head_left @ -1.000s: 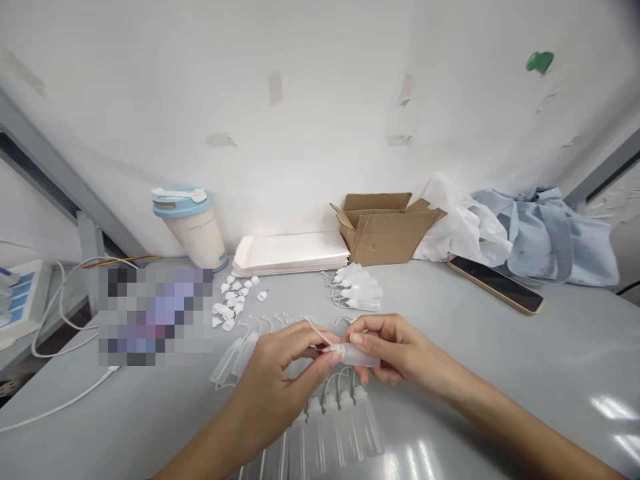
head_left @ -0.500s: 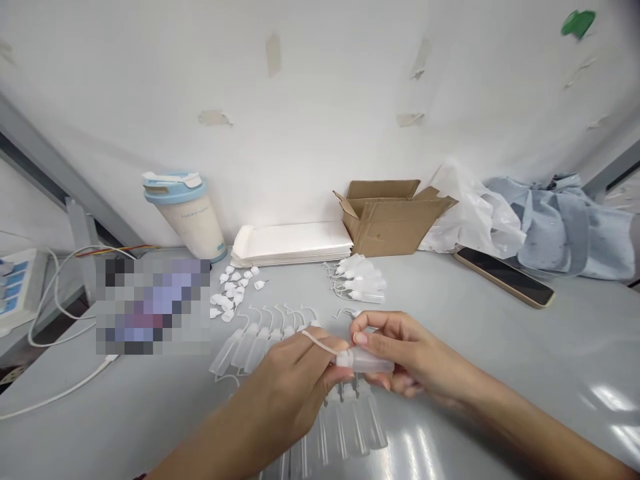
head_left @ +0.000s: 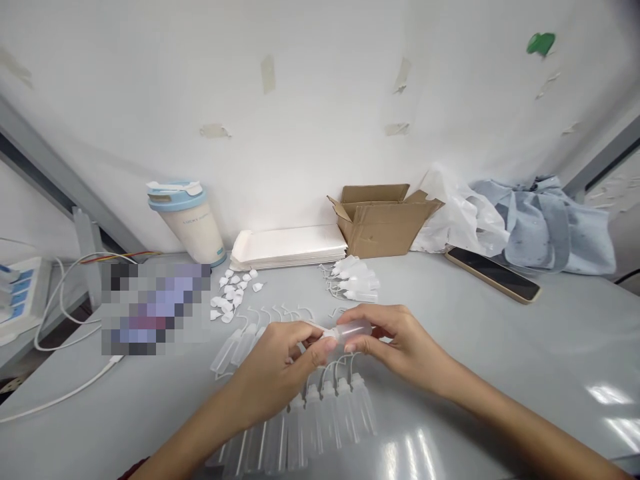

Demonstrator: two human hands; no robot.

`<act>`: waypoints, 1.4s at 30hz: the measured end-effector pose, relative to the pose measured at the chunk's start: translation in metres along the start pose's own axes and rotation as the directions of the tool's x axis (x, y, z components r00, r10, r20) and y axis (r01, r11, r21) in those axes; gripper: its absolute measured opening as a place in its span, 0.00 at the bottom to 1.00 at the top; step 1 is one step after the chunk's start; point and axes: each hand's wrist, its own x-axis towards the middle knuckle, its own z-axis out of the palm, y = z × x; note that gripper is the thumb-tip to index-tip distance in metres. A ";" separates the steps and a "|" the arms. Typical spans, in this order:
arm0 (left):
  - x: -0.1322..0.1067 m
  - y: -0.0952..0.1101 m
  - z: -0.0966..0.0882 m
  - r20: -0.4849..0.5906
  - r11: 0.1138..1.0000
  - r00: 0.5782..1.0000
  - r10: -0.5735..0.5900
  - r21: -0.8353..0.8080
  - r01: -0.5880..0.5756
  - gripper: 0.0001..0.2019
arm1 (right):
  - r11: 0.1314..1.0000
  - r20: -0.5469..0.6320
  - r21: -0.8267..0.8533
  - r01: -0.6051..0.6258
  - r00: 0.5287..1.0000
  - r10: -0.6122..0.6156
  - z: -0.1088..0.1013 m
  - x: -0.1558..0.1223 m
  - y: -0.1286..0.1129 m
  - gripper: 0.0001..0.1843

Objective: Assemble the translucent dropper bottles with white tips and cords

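Observation:
Above the table, a small translucent squeeze bottle (head_left: 355,329) lies sideways between my two hands. My left hand (head_left: 283,357) pinches its white neck, from which a thin tube sticks out to the left. The fingers of my right hand (head_left: 403,340) close round the clear body. Below my hands is a row of similar bottles (head_left: 330,413) with curved tubes on top. Another row of tubed bottles (head_left: 235,348) is partly hidden behind my left hand. White pointed caps (head_left: 233,293) are scattered beyond it. Several capped bottles (head_left: 357,280) are grouped farther back.
Along the wall stand a blue-lidded cup (head_left: 193,223), a stack of white envelopes (head_left: 295,245) and an opened cardboard box (head_left: 383,227). At right are a plastic bag (head_left: 460,213), a phone (head_left: 493,275) and a blue cloth bag (head_left: 555,227). A white cable (head_left: 75,393) crosses the left side.
The bottle has risen slightly and tilted, its body end now higher. My left hand has turned, with its fingers bent round the neck. My right hand has shifted its grip along the body.

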 end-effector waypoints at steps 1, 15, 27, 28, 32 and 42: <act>0.000 0.000 0.000 0.022 1.000 1.000 -0.022 -0.017 0.023 0.17 | 1.000 -0.010 -0.012 0.020 1.000 -0.020 0.000 0.000 0.001 0.08; -0.002 0.003 0.000 0.040 0.997 0.999 -0.034 -0.068 0.037 0.15 | 0.999 0.065 -0.039 0.035 0.997 -0.032 0.000 -0.003 0.001 0.11; -0.002 -0.011 0.015 -0.218 0.867 0.860 0.462 0.316 -0.386 0.07 | 0.940 0.151 0.232 -0.249 0.964 0.218 0.001 0.004 0.002 0.16; -0.002 -0.010 0.013 -0.223 0.907 0.895 0.386 0.267 -0.325 0.06 | 0.942 0.140 0.227 -0.247 0.966 0.220 0.002 0.004 0.002 0.16; 0.000 -0.005 0.006 -0.113 0.994 0.993 0.031 0.112 -0.018 0.14 | 0.967 0.083 0.155 -0.200 0.979 0.189 0.006 0.003 0.002 0.13; -0.001 -0.012 0.026 -0.185 0.891 0.930 0.317 0.395 -0.225 0.13 | 0.927 0.049 0.272 -0.260 0.965 0.256 0.012 0.003 0.005 0.22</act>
